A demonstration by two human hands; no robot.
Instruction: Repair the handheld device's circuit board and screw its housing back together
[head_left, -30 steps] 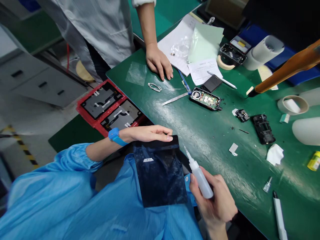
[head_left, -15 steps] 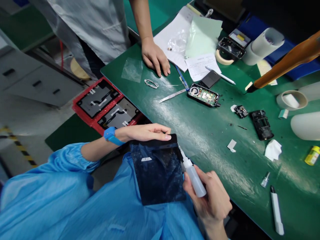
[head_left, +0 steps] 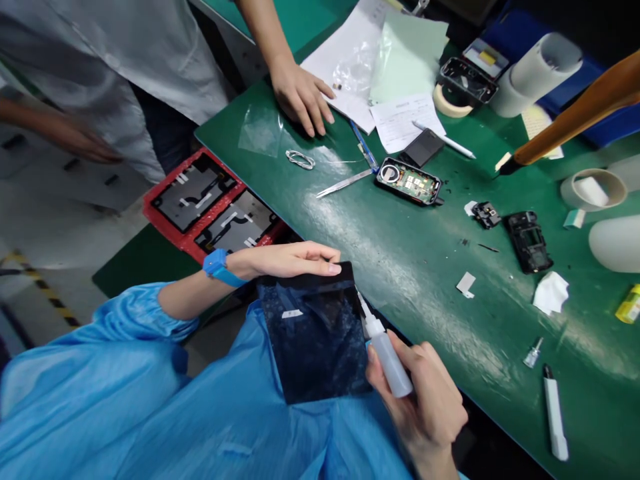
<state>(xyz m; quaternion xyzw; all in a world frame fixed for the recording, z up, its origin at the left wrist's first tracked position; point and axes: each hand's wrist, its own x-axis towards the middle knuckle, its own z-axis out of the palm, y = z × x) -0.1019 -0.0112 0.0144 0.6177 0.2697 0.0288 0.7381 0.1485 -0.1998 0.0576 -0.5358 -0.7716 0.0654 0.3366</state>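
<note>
A flat black screen panel point(head_left: 320, 353) with a small white label lies tilted over my lap. My left hand point(head_left: 295, 260) grips its upper edge, thumb on the front face and fingers behind, partly hidden. In my right hand point(head_left: 425, 393) is a translucent white squeeze bottle point(head_left: 390, 363) with a narrow nozzle, held between thumb and fingers. Its tip is at the panel's upper right edge; whether it touches, I cannot tell. A bit of blue shows by my right thumb, too small to name.
On the green table point(head_left: 380, 267) lie tweezers point(head_left: 345, 183), an opened device with a circuit board point(head_left: 409, 181), black housings and a white pen-like tool point(head_left: 555, 413). A co-worker's hand point(head_left: 303, 97) rests near papers. A red tray point(head_left: 185, 233) holds grey panels at the left.
The co-worker's body has shifted left and a second arm has come into view. Their hand on the table has moved slightly. My hands, the panel and the bottle keep almost the same places.
</note>
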